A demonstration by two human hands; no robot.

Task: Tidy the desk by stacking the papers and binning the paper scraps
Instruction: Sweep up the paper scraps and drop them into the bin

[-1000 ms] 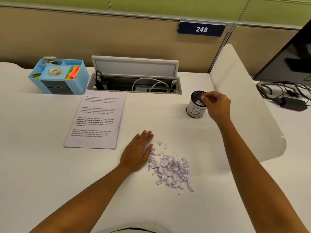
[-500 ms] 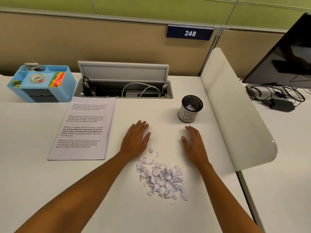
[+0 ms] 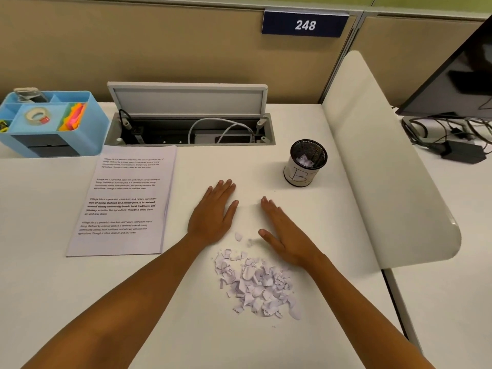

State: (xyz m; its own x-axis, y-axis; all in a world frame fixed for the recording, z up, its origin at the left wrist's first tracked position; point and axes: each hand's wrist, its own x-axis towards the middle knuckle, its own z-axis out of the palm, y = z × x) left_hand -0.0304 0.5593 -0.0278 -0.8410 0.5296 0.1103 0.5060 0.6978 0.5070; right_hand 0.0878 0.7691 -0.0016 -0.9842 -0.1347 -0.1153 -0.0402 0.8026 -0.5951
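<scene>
Two hands, left hand [image 3: 213,214] and right hand [image 3: 286,235], lie flat and empty beyond the scraps [image 3: 255,283], fingers pointing away.

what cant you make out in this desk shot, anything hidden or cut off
Head view, the only one:
- Bin: how full it is; its mesh wall hides all but a few scraps at the top.
- Papers: sheet count; only the top page shows.
- Scraps: print too small to read.
- Organizer: cut off by the left edge.
- Monitor: cut off by the right edge.
- Left hand and right hand: palms face down, unseen.

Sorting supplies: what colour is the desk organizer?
Light blue, with a dark drawer front; head view shows the desk organizer.
</scene>
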